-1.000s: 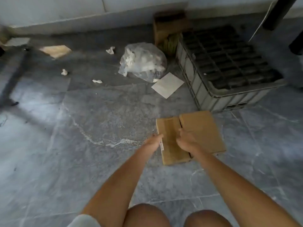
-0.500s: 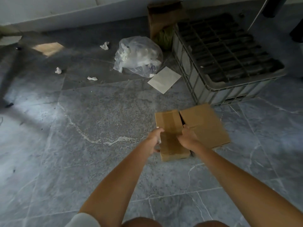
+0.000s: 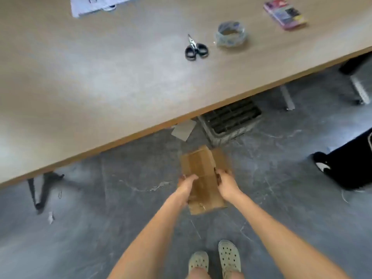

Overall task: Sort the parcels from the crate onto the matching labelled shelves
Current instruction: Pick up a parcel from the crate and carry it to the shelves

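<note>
A brown cardboard parcel [image 3: 201,176] is held in the air above the grey floor, flat and long, with a loose flap at its far right. My left hand [image 3: 186,187] grips its left edge and my right hand [image 3: 226,183] grips its right edge. The grey plastic crate [image 3: 229,121] stands on the floor beyond the parcel, half hidden under the table edge; its ribbed bottom shows and no parcel is visible in it. No shelves are in view.
A wide beige table [image 3: 100,87] fills the upper view, carrying scissors [image 3: 195,49], a tape roll [image 3: 231,35], a coloured packet [image 3: 284,14] and papers [image 3: 96,4]. A white sheet [image 3: 184,129] lies by the crate. A black object [image 3: 350,166] sits at right. My feet [image 3: 214,260] are below.
I have risen from a crouch to standing, and the parcel has been lifted off the floor in both hands. The table top has come into view and hides the bag and debris.
</note>
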Available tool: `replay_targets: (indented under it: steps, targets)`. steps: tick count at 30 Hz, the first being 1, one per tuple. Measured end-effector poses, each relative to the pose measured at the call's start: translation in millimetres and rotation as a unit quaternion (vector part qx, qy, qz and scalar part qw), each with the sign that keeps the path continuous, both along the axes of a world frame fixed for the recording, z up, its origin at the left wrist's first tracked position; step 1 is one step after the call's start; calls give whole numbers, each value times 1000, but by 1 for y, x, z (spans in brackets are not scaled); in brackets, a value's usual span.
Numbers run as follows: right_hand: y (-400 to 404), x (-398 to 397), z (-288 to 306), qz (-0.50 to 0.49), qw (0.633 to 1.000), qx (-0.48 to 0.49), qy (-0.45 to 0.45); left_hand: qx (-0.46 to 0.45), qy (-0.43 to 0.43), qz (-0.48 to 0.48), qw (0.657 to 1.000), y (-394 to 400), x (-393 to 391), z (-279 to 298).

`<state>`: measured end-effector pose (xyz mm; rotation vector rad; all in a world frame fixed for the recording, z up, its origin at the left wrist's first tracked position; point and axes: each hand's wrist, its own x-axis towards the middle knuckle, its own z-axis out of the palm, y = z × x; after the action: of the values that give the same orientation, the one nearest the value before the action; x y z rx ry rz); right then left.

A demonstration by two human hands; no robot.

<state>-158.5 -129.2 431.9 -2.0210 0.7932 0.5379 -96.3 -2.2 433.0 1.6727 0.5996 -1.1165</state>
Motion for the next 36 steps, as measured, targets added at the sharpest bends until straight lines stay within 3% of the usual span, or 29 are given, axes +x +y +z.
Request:
replay_targets:
  steps: [7,13,18,23,30,36]
  targets:
    - [16,-92,145,-141,987,57,-45,5,-34,-154,988,10,-48,125]
    - [37,-179,206,-301,946,103,-63,-27,-112,-282,953,8,-103,205]
    - [50,-251,242,-377,910,155,-74,-74,-114,-346,928,5,-160,251]
    - [61,-330,293,-469,850,175,-161,-129,-99,-461,872,-21,-239,298]
    - [79,-465,355,-592,758,101,-254,-247,-49,-588,768,-52,-385,358]
    - [127,-611,395,-685,668,27,-288,-268,39,-633,725,-44,-529,379]
